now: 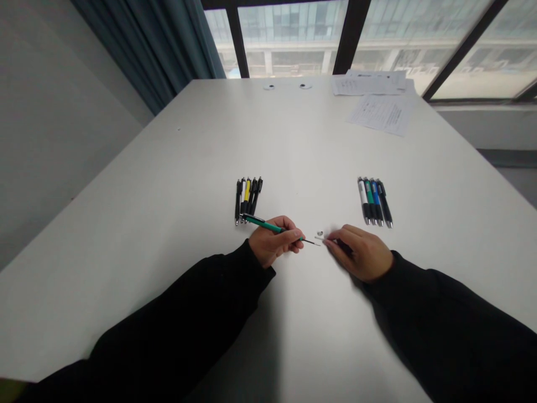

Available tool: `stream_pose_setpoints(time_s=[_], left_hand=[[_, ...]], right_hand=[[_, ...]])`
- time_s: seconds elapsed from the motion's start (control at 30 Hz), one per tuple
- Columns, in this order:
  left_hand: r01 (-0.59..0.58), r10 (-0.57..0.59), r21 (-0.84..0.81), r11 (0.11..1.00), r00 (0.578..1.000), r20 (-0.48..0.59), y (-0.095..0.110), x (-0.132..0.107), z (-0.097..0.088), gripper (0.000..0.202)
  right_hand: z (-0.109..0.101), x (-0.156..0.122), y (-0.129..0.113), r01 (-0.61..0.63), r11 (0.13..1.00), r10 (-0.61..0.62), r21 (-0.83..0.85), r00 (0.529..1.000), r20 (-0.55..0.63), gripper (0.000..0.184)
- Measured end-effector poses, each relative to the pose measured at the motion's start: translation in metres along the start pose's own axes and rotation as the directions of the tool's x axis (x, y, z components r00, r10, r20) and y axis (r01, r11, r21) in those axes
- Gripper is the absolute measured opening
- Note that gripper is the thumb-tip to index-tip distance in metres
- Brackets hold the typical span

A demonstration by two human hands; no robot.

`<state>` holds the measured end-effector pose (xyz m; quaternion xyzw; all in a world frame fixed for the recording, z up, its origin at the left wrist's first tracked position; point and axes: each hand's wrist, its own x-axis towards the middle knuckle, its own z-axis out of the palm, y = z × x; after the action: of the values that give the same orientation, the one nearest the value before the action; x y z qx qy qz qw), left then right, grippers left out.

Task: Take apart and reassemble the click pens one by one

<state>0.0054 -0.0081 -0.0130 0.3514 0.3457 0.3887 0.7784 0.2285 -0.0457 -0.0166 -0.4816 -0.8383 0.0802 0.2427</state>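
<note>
My left hand (274,242) is closed round a green pen (264,224), whose thin refill tip sticks out to the right. Just right of that tip, my right hand (361,252) pinches a small dark and white pen part (335,242); it is blurred and I cannot make out more. A tiny pale piece (320,233) lies on the white table (168,184) between my hands. Several pens (248,197) lie in a row beyond my left hand. Another row of several pens (375,201) lies beyond my right hand.
Printed paper sheets (380,98) lie at the table's far right, near the window. Two small round fittings (287,86) sit in the tabletop at the far edge. A blue curtain (155,45) hangs at the back left.
</note>
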Motion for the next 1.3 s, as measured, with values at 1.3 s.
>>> stream_pose_setpoints(time_s=[1.3], left_hand=[[0.03,-0.03,0.051,0.998,1.0,-0.001,-0.002,-0.001,0.004,0.036]], right_hand=[[-0.008,0.0,-0.017,0.058,0.94,-0.036,0.336,0.997,-0.071,0.007]])
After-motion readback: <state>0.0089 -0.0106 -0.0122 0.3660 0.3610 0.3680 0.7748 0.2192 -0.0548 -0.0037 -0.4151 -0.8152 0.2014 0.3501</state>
